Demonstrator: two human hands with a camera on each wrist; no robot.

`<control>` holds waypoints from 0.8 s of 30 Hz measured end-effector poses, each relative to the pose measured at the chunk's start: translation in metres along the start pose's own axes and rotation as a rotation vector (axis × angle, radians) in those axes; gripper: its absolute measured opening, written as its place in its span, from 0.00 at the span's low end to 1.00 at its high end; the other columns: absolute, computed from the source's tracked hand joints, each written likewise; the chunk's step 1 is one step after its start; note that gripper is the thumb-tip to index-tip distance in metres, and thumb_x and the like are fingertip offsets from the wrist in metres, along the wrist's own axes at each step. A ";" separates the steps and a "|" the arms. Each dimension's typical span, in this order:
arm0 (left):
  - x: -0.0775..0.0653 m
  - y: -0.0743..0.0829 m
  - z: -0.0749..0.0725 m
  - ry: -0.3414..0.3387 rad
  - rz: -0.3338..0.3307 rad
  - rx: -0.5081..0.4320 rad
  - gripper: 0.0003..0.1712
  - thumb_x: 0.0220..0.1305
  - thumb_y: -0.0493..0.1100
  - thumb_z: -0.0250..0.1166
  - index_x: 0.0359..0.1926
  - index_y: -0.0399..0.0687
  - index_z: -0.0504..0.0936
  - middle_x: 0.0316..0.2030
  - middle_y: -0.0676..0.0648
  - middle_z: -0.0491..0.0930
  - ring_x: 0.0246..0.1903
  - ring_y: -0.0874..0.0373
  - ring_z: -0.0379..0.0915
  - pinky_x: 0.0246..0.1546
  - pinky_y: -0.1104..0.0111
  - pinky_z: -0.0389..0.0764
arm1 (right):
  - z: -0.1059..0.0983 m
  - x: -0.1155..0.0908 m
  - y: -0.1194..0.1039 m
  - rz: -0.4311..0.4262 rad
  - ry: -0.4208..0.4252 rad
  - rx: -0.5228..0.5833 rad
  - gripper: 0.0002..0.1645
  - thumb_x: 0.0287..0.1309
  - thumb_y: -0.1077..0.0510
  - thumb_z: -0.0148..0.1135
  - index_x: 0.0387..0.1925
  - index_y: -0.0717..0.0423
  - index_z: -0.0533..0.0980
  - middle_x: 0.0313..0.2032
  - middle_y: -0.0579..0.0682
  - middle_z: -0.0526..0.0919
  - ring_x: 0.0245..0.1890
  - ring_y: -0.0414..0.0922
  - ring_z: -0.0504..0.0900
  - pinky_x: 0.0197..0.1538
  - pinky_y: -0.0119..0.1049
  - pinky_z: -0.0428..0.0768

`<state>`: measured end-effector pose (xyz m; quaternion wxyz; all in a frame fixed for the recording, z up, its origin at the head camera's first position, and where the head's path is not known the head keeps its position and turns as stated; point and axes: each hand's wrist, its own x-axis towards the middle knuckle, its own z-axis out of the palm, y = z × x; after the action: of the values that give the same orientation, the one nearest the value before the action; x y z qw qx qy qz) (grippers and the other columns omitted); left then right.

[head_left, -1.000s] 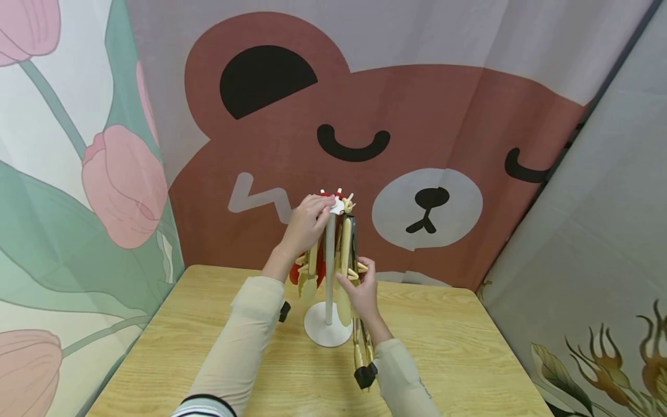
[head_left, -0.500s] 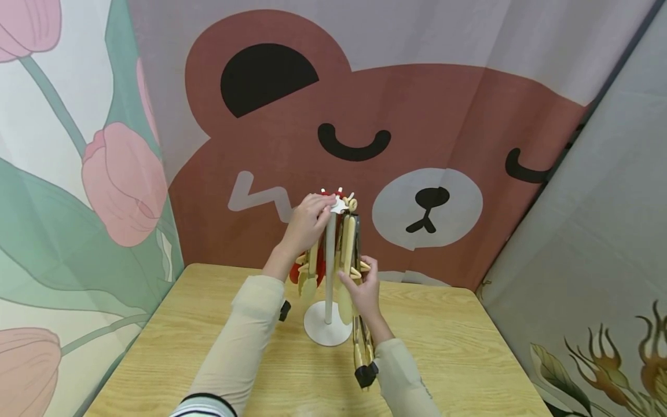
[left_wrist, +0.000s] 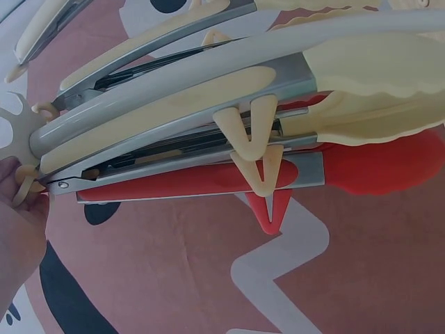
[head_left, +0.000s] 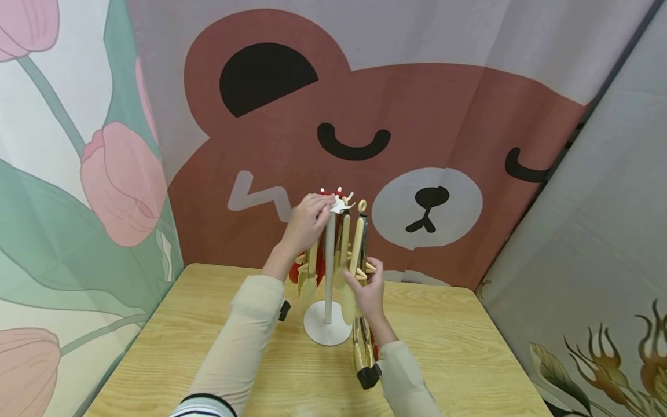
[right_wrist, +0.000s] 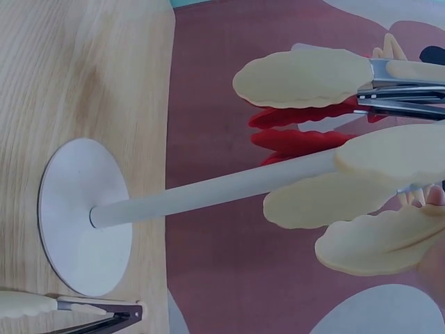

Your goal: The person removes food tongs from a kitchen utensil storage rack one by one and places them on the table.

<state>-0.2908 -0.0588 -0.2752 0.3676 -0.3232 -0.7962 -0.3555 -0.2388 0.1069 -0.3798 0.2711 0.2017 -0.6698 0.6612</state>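
Observation:
A white utensil stand (head_left: 329,260) with a hooked top rises from the table on a round base. My left hand (head_left: 308,220) grips the stand's top from the left. Cream tongs (head_left: 357,240) are in my right hand (head_left: 371,289), which grips them by the lower part. Their ring stands apart from the stand's hook, to its right. Other cream tongs (left_wrist: 160,118) and red tongs (left_wrist: 195,181) hang by their rings from the stand. In the right wrist view only the edge of my right hand (right_wrist: 434,268) shows beside cream tong heads.
Another pair of tongs (right_wrist: 90,309) lies on the wooden table (head_left: 443,347), right of the stand's base (right_wrist: 76,209). A curtain with a bear print (head_left: 260,145) hangs behind the table, with flowered cloth (head_left: 52,231) at the left and a grey curtain (head_left: 599,231) at the right.
My right hand has moved slightly right with the cream tongs, and their ring has come away from the stand's hook. My left hand stays on the stand's top.

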 end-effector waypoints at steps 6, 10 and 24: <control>-0.001 -0.001 0.000 0.007 -0.009 -0.001 0.17 0.63 0.36 0.48 0.46 0.35 0.78 0.48 0.43 0.76 0.50 0.52 0.67 0.56 0.65 0.62 | -0.006 -0.003 0.006 0.016 0.019 -0.032 0.26 0.45 0.74 0.59 0.46 0.76 0.59 0.29 0.50 0.68 0.27 0.37 0.69 0.27 0.23 0.71; -0.001 -0.002 0.000 0.007 -0.006 -0.002 0.17 0.63 0.36 0.48 0.46 0.35 0.78 0.48 0.43 0.76 0.49 0.52 0.67 0.56 0.65 0.61 | -0.010 -0.005 0.010 0.019 0.022 -0.052 0.26 0.45 0.74 0.59 0.46 0.75 0.59 0.30 0.50 0.68 0.27 0.37 0.69 0.28 0.23 0.71; 0.000 0.001 -0.001 0.002 -0.014 -0.014 0.16 0.63 0.36 0.48 0.47 0.35 0.78 0.49 0.43 0.76 0.49 0.53 0.67 0.57 0.65 0.60 | -0.027 -0.013 0.020 0.111 0.047 -0.100 0.27 0.46 0.73 0.60 0.48 0.75 0.60 0.31 0.53 0.69 0.28 0.37 0.69 0.29 0.24 0.70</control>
<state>-0.2901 -0.0588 -0.2745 0.3636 -0.3199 -0.7957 -0.3637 -0.2389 0.1336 -0.4038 0.2592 0.1349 -0.7055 0.6456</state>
